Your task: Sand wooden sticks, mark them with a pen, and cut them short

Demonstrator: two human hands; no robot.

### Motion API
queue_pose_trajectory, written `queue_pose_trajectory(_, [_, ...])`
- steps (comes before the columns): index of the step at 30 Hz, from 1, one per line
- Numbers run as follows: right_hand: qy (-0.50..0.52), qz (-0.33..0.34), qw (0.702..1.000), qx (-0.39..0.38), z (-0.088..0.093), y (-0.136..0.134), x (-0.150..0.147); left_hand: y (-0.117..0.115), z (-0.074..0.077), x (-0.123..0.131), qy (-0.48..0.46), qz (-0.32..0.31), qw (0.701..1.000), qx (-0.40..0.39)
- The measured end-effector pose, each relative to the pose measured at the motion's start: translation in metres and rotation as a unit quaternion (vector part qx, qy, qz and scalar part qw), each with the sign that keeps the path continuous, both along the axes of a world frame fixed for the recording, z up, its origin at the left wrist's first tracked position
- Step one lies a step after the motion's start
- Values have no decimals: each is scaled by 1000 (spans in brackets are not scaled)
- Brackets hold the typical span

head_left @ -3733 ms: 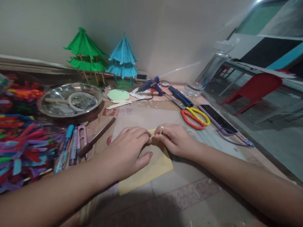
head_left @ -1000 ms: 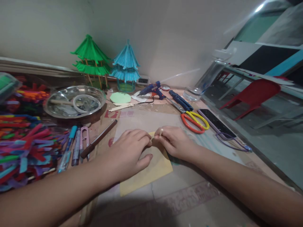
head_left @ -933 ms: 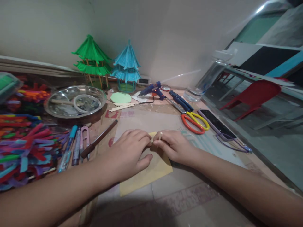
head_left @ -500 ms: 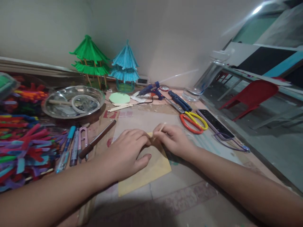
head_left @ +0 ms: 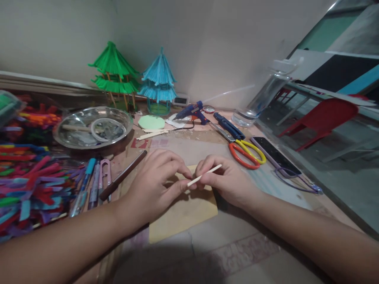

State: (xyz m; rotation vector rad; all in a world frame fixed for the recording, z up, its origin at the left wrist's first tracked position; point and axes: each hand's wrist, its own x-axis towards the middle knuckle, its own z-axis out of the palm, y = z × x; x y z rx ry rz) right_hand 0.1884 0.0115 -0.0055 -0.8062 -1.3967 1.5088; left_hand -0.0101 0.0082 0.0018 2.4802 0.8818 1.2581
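Note:
A short pale wooden stick [head_left: 211, 171] is held slantwise above a yellow sheet of paper [head_left: 185, 217]. My right hand [head_left: 225, 179] pinches the stick between thumb and fingers, with its upper end sticking out to the right. Close beside it, my left hand [head_left: 161, 173] is bent inward, its thumb and forefinger closed at the stick's lower left end. Both hands are over the paper, which lies flat and is partly covered by them. A brown marker [head_left: 122, 175] lies to the left of my left hand.
Orange-and-yellow-handled scissors [head_left: 244, 156], a phone [head_left: 275, 156] and a glue gun [head_left: 192, 112] lie beyond my hands. A metal plate [head_left: 66, 140], colourful pipe cleaners [head_left: 35, 185] and pens [head_left: 85, 177] are at left. Green [head_left: 114, 79] and blue [head_left: 158, 83] pagoda models stand behind; a clear bottle [head_left: 260, 98] stands right.
My right hand has turned and lifted the stick off the paper, so it now lies slantwise. My left hand has risen from flat on the paper, bringing thumb and forefinger to the stick's end.

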Motion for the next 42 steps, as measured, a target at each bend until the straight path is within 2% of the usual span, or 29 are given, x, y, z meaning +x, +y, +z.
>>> queue_pose_trajectory(4, [-72, 6, 991, 111, 1, -4, -1, -3, 3, 0, -23, -6, 999, 21])
queue_pose_trajectory(7, [-151, 16, 963, 223, 4, -7, -2, -4, 3, 0, -24, -8, 999, 23])
queue_pose_trajectory(11, [-181, 19, 927, 328, 5, -8, -2, -3, 1, 1, -34, -14, 999, 9])
queue_pose_trajectory(17, [-208, 23, 913, 351, 5, -7, -3, -2, 0, 2, -57, -25, 997, -50])
queue_pose_trajectory(23, [-217, 35, 916, 335, 4, -8, -1, -2, 0, 3, -60, -31, 996, -56])
queue_pose_trajectory(25, [-216, 17, 930, 298, 2, -11, -1, -1, 1, 3, -66, -18, 995, -74])
queue_pose_trajectory(28, [-178, -48, 945, 268, 1, -17, -2, 1, 2, 2, -84, 18, 989, -122])
queue_pose_trajectory(30, [-168, -69, 931, 317, 3, -19, -3, 2, 2, 3, -91, 30, 984, -148])
queue_pose_trajectory(33, [-189, -28, 892, 410, 8, -21, -3, 2, 2, 3, -102, 29, 983, -151])
queue_pose_trajectory(34, [-187, -20, 892, 411, 10, -20, -3, 1, 2, 3, -104, 23, 984, -146])
queue_pose_trajectory(35, [-177, -23, 904, 388, 13, -18, -2, 0, 3, 3, -101, 14, 985, -141])
queue_pose_trajectory(38, [-79, -53, 972, 215, 22, -9, 4, -2, 4, 3, -64, -5, 991, -120])
queue_pose_trajectory(39, [-31, -52, 986, 153, 27, -4, 6, -2, 4, 4, -48, -7, 993, -110])
queue_pose_trajectory(40, [15, -43, 993, 105, 31, 1, 9, -3, 3, 4, -34, -5, 995, -99])
queue_pose_trajectory(42, [75, -21, 995, 62, 41, 10, 14, -2, 2, 4, -11, -1, 997, -78])
